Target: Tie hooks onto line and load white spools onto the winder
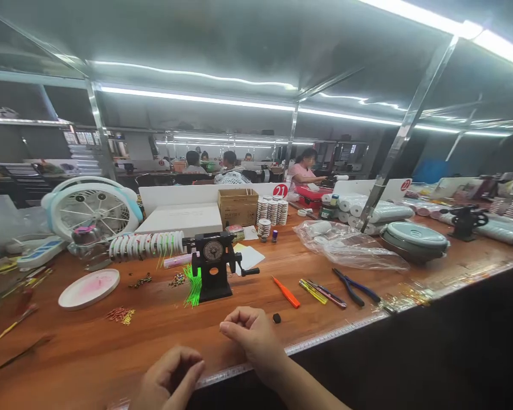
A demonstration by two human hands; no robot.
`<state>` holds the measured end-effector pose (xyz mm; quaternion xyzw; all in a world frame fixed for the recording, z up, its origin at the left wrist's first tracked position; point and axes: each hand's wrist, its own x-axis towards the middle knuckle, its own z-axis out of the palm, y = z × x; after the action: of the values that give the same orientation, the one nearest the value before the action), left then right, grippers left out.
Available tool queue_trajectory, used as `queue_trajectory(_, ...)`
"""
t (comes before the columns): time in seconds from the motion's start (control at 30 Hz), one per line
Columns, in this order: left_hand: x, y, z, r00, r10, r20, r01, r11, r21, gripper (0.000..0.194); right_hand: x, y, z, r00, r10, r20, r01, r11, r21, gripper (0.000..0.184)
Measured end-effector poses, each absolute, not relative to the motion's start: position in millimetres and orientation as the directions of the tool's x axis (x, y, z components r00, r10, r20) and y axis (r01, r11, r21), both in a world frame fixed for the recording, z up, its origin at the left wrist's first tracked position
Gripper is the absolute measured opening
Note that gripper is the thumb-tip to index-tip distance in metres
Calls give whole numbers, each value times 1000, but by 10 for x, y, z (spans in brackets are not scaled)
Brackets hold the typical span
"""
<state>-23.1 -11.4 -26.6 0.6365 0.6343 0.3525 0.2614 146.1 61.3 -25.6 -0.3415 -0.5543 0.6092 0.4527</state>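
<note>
The left hand [171, 376], cut off at the wrist by the lower edge, has its fingers loosely curled with the thumb near them; the right hand [254, 339] holds thumb and forefinger close together. Whether either grasps something thin, I cannot tell. A small black piece [276, 318] lies just beside the right hand on the wood-grain bench [89, 341], whose near edge carries a marked strip [325, 339], too fine to read. Beyond the hands stands a black cranked device [214, 262], its dial figures illegible, with green strands [193, 287] against its base and white rings [147, 246] lined up at its left. Farther back, print on a cardboard box [238, 208] is blurred, but a red disc [280, 191] on a white divider [175, 195] reads "21". Past it, under tube lights [196, 98], a co-worker in pink [303, 171] sits among dim, partly hidden figures.
</note>
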Motion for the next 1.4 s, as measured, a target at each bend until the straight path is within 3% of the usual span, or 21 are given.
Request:
queue_trajectory(0.1,-476,226,-313,-180,952,248,821,7,571,23,1387,513,-297,-425,895,133,35,164,-986,16)
queue_trajectory(0.2,-720,505,-262,-208,944,256,874,62,481,20,1353,466,-327,-471,868,157,151,255,-955,13)
queue_trajectory(0.47,-748,734,-159,-112,977,184,935,41,353,20,1386,478,-396,-473,859,198,160,304,-939,13)
queue_trajectory(0.7,-748,790,-105,-120,978,169,936,55,347,17,1385,427,-422,-464,839,285,239,428,-872,12)
queue_trajectory(0.87,-683,702,-96,-100,974,203,905,4,426,16,1395,392,-443,-473,802,365,298,535,-791,11)
queue_trajectory(0.97,-643,606,-105,-108,975,193,872,-1,490,16,1395,403,-455,-471,810,349,267,509,-819,11)
queue_trajectory(1.03,-591,540,-90,-190,974,123,716,51,697,15,1399,452,-435,-450,853,264,196,382,-903,10)
queue_trajectory(1.1,-507,480,-58,-284,958,-38,310,129,942,11,1408,536,-382,-423,893,153,90,209,-974,10)
queue_trajectory(1.13,-456,456,-41,-301,945,-129,65,155,986,8,1413,584,-345,-411,905,108,28,131,-991,11)
queue_trajectory(1.17,-403,436,-24,-299,933,-202,-137,167,976,5,1417,632,-304,-402,912,77,-38,68,-997,12)
queue_trajectory(1.23,-302,416,1,-286,918,-273,-341,169,925,11,1421,710,-223,-395,917,46,-169,-24,-985,14)
queue_trajectory(1.4,-144,432,39,-316,896,-312,-525,109,844,24,1417,771,-107,-448,893,-48,-326,-213,-921,20)
